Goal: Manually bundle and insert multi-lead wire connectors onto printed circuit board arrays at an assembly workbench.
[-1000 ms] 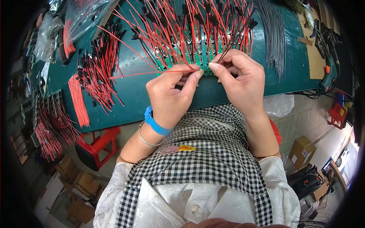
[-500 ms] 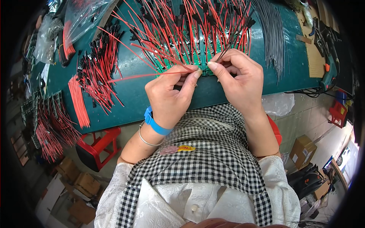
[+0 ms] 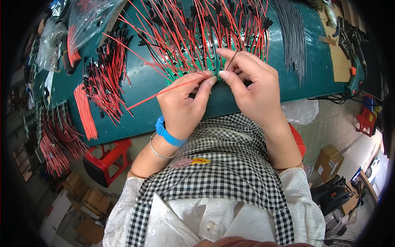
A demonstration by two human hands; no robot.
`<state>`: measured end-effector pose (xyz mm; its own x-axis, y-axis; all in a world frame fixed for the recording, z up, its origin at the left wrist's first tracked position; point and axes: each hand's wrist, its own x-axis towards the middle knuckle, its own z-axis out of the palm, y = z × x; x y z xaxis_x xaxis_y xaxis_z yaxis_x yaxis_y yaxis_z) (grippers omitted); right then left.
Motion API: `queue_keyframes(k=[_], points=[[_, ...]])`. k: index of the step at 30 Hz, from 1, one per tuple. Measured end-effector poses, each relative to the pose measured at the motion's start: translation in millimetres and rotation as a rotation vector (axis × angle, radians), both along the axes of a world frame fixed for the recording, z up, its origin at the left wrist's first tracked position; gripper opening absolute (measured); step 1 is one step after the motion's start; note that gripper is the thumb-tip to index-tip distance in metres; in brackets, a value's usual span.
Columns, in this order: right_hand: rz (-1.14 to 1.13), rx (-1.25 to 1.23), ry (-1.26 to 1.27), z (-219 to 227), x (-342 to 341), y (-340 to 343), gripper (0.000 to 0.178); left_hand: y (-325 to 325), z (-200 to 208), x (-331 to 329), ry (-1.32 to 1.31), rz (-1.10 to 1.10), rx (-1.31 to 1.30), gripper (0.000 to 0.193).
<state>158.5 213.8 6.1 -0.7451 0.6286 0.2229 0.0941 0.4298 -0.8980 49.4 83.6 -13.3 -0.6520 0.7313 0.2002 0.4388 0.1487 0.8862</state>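
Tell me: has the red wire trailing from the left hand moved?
Yes: the red wire has swung toward the near table edge, judged against the straight red bundle.

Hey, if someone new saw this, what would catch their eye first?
Probably the dense thicket of red and black wires over green circuit boards, at the top centre. Next, the left hand and right hand at its near edge, the left pinching a red wire. The bright blue wristband just below the left hand stands out too.
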Motion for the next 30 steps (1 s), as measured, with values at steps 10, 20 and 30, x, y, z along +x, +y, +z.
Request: queue_keyframes(k=[10, 20, 30], points=[[-0.156, -0.115, 0.035, -0.6, 13.3, 7.1, 0.008, -0.7, 9.6, 4.1, -0.066, 0.035, 0.045, 0.017], [-0.181, 0.004, 0.009, -11.4, 15.9, 6.9, 0.009, 8.4, 20.2, 6.1, -0.381, -0.044, 0.050, 0.011], [-0.170, 0.062, 0.024, -11.8, 15.7, 6.9, 0.010, 13.7, 16.4, 9.6, -0.312, -0.063, 0.000, 0.010]])
